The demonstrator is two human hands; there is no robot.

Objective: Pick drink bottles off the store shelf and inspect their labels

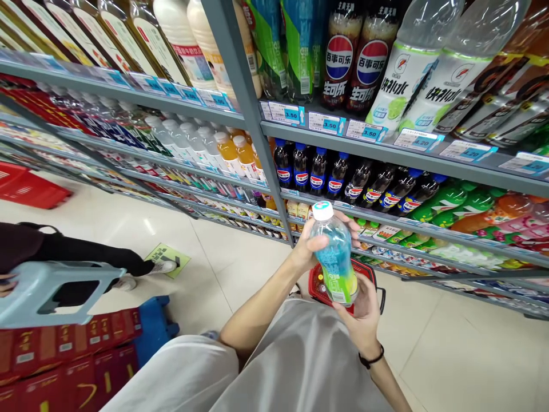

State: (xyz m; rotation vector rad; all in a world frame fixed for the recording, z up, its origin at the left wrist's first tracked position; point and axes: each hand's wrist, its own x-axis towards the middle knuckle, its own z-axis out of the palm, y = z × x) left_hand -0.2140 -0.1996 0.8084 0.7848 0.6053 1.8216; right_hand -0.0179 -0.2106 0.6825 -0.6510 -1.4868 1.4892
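A clear drink bottle (335, 260) with a white cap and a blue-green label is held upright, slightly tilted, in front of my body. My left hand (309, 243) wraps round its upper part, with the thumb across the front and fingertips showing behind on the far side. Lower down, my right hand (362, 309) grips the bottle near its base, thumb beneath and fingers along the right side. Below the bottle is a red shopping basket (315, 280), partly hidden by it and my hands.
Grey shelves (253, 109) of bottled drinks run across the front, with cola bottles (318, 171) in the middle row. At left a person carries a light blue plastic stool (47, 286). Red boxes (43, 355) are stacked at the lower left beside a blue pallet (154, 329).
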